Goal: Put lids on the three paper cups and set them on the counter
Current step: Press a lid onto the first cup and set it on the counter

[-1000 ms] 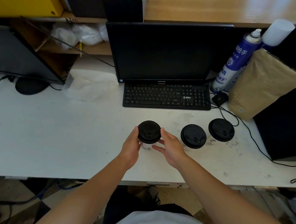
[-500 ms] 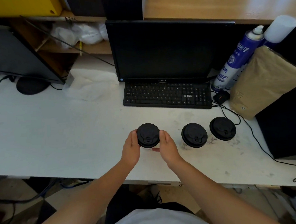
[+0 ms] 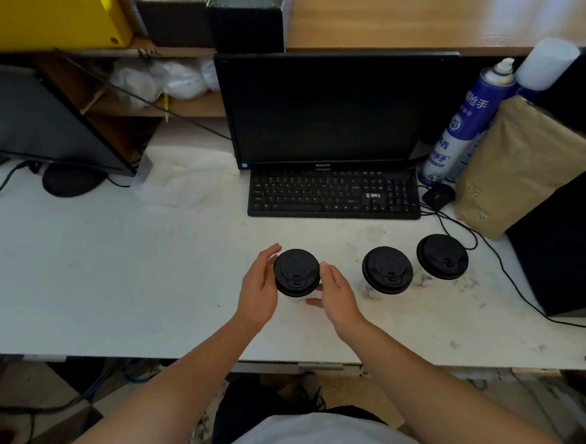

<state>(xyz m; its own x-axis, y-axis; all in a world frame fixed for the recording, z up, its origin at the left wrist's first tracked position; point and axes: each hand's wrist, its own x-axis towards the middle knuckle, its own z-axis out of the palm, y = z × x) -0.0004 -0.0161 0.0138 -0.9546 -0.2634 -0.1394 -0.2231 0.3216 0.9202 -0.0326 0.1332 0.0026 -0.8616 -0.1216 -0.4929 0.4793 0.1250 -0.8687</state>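
Final step: left hand (image 3: pixel 258 289) and right hand (image 3: pixel 337 296) fingers clamp cup 3 (image 3: pixel 296 272), lidded, between them; next, release onto bench (image 3: pixel 116 267).

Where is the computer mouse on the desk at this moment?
In the head view, the black mouse lies at the right end of the keyboard, below the blue spray can and beside the brown paper bag.
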